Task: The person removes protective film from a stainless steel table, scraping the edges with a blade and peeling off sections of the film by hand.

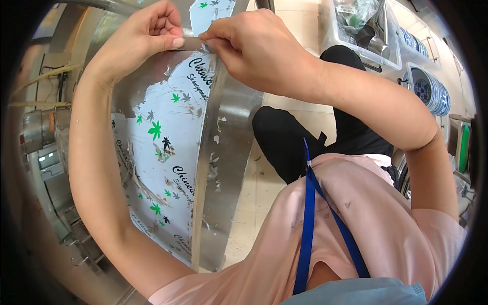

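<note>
My left hand is closed at the upper left, its thumb pressed to one end of a short grey-brown strip. The fingertips of my right hand pinch the strip's other end, so it spans the small gap between my hands. Below them, a white printed film with green and black leaves and dark lettering lies on a metal panel. The film is torn and ragged near my hands, baring brownish-grey metal. Scraps and curled shreds cling to the film and along the panel's edge.
Clear plastic bins at the upper right hold a metal pot and bagged items. Blue-and-white plates stand stacked beside them. Black-clad knees are close to the panel over a tiled floor. A blue lanyard hangs down the pink shirt.
</note>
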### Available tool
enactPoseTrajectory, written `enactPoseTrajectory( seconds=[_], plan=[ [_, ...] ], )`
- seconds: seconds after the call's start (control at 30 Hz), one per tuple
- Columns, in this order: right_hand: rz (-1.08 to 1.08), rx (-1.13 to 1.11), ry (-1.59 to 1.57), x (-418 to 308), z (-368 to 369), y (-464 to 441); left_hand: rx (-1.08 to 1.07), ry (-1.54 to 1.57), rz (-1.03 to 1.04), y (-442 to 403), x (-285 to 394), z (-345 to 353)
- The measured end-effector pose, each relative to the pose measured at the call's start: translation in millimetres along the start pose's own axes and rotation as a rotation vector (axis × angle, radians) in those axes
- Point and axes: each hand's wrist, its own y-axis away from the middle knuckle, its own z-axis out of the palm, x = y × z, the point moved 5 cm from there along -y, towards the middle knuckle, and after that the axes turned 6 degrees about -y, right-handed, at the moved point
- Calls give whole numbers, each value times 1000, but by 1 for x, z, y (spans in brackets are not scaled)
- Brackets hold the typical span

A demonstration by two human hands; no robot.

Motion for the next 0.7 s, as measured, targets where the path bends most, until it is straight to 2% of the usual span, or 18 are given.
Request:
enactPoseTrajectory(
  seconds=[0.13, 0.2, 0.3, 0.37, 0.47, 0.5, 0.57, 0.63, 0.7],
  plan=[
    [-42, 73, -70, -7, 4, 6, -49, 6, 18, 3, -5, 0],
    [-6, 1, -89, -17, 9, 11, -65, 53, 44, 16, 0, 6],
    [44, -63, -111, -21, 20, 19, 5, 65, -58, 38, -1, 13],
    [58, -138, -112, -27, 22, 22, 7, 66, -27, 44, -4, 13],
    [-41, -150, -70, -24, 14, 12, 75, 74, 15, 43, -5, 8],
    [-144, -13, -69, -15, 11, 7, 131, 95, 51, 38, -8, 6],
    [-106, -14, -17, 1, 1, -11, 182, 90, 125, 21, -13, 1],
    [-117, -81, 74, 3, -2, -15, 219, 19, 116, 5, -16, -7],
    [-140, -74, 70, 4, -3, -17, 180, 96, 90, 2, -10, -6]
  ],
)
